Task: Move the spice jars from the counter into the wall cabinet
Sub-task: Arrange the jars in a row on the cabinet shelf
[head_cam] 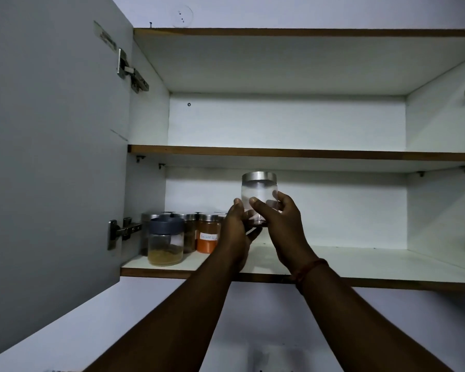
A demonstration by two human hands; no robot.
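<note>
We are holding a clear jar (258, 200) with a steel lid (258, 176) upright between both hands, just above the lower shelf (360, 264) of the wall cabinet. Our left hand (236, 232) is cupping its base from below, while the right hand (282, 224) is wrapping its fingers (261, 210) round the body. It is looking nearly empty, so probably light, but smooth, rigid and breakable; gripping the wall below the lid seems safest. Left of our fingers, other jars (188, 234) are already standing.
</note>
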